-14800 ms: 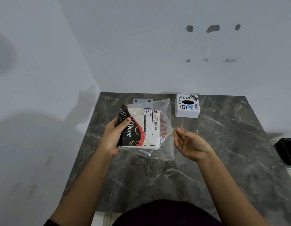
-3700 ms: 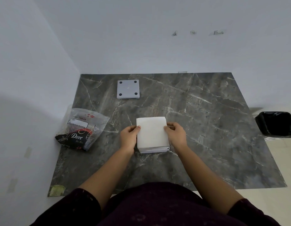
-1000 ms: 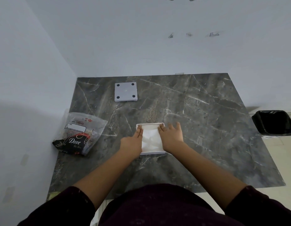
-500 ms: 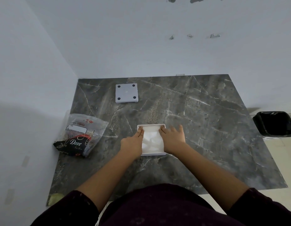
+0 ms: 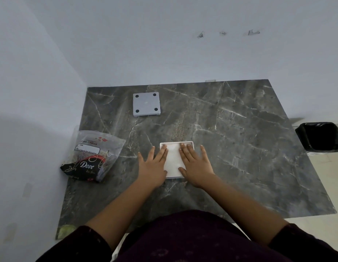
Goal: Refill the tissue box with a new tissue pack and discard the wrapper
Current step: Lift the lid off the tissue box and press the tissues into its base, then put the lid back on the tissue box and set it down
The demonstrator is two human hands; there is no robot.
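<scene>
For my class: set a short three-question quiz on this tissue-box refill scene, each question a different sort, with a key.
1. True or false: the wrapper is already in the bin.
2. Multiple choice: the left hand and right hand are A) lifting the base plate, B) pressing flat on the tissues in the open box, C) holding the wrapper.
3. Fill in: the base plate lies at the table's ____ edge.

Key: 1 false; 2 B; 3 far.
</scene>
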